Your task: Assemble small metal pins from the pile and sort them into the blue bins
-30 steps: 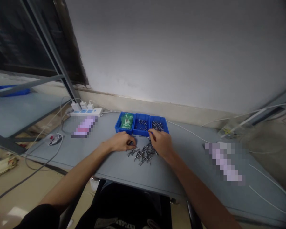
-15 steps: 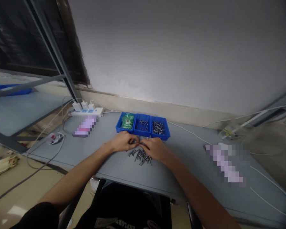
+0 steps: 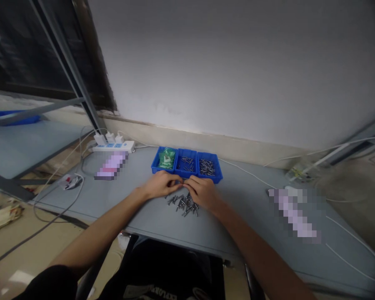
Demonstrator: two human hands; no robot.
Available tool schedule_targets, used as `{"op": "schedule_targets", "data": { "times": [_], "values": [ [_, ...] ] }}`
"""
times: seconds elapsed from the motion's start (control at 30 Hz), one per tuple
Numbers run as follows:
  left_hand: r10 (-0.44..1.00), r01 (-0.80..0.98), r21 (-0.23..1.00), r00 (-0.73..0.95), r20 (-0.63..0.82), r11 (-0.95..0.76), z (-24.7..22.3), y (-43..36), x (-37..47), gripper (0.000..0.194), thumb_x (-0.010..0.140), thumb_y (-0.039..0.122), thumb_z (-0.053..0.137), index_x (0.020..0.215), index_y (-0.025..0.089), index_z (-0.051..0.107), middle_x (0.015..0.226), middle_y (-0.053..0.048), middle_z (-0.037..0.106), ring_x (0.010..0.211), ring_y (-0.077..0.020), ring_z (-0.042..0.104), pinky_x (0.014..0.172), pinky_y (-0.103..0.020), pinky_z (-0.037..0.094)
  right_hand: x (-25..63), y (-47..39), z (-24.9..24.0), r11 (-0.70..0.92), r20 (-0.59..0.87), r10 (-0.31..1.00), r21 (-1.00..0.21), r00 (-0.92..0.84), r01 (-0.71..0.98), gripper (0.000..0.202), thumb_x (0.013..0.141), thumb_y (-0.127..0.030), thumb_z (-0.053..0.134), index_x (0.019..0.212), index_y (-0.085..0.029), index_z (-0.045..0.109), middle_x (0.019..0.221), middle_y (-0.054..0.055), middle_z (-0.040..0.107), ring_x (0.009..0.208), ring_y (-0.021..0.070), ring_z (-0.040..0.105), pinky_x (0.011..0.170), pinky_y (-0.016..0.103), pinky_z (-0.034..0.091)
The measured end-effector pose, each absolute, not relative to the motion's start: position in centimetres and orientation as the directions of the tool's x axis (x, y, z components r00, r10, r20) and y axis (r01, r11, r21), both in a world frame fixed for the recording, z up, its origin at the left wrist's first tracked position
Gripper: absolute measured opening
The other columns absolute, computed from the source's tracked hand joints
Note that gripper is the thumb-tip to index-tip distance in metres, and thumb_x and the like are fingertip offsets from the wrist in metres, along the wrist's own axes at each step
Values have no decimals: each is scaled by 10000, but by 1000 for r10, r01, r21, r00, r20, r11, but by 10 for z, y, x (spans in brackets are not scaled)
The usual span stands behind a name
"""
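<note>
Grip: left hand (image 3: 162,184) and right hand (image 3: 203,191) are touching at the tips; cannot tell what they are holding.
Pins (image 3: 183,203): one cluster, lying at 6 o'clock.
Bins (image 3: 182,172): three, standing at 12 o'clock.
Plugs (image 3: 110,138): three, sitting at 10 o'clock.

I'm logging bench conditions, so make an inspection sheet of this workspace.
Surface: grey tabletop, flat.
Job's things: loose metal pieces in a pile; beyond, three blue bins, one with a green bag, two with small metal parts.
Clutter: pixelated item at left, another at right; neither identifiable.
Hands: left hand and right hand close together, fingers curled; anything held is hidden.
Cables: white power strip with plugs at left; white cable at right.
Surroundings: pale wall behind; shelf at left.
</note>
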State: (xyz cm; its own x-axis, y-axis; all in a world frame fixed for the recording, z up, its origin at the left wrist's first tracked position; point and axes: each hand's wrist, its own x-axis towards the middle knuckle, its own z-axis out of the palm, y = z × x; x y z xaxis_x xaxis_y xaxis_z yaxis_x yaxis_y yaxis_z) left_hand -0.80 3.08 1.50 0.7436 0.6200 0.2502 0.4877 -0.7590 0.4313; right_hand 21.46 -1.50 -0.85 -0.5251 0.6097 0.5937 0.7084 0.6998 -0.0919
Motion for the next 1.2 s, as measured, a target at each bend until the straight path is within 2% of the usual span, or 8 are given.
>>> {"op": "schedule_targets", "data": {
  "times": [0.23,0.4,0.53,0.73,1.2],
  "values": [
    [632,480,431,692,348,-764,13,32,-9,343,1014,450,495,1066,212,737,762,-10,713,672,-128,609,662,-244,414,216,-14,-4,672,685,614,-192,-393,715,206,1038,-251,456,1042,-207,657,958,42,696,818,142,655,725,268,465],
    [612,437,451,687,391,-779,12,33,-9,340,1025,436,482,1058,210,734,920,-34,747,813,-146,659,765,-265,462,218,-12,-5,661,644,651,-222,-401,717,217,1043,-285,445,1075,-216,648,1016,53,692,870,150,663,754,264,481],
    [563,400,426,729,388,-812,14,31,-8,309,1029,394,481,1036,203,723,936,-42,733,846,-153,650,786,-271,467,216,-13,-8,653,573,688,-221,-446,724,237,1048,-306,432,1058,-216,651,1016,59,687,877,160,660,759,276,485],
    [532,389,398,764,364,-831,13,29,-6,287,1035,359,465,1028,200,704,949,-49,714,875,-160,643,801,-274,468,215,-13,-9,657,546,688,-187,-478,730,246,1051,-308,423,1045,-206,647,1016,63,678,882,158,655,749,270,480],
    [564,395,434,727,392,-810,16,32,-8,301,1032,375,465,1028,191,704,951,-51,729,861,-158,642,807,-287,475,217,-12,-2,605,577,711,-212,-401,767,260,1063,-302,399,1017,-213,639,1000,50,675,866,140,647,732,248,449]
  ]
}}
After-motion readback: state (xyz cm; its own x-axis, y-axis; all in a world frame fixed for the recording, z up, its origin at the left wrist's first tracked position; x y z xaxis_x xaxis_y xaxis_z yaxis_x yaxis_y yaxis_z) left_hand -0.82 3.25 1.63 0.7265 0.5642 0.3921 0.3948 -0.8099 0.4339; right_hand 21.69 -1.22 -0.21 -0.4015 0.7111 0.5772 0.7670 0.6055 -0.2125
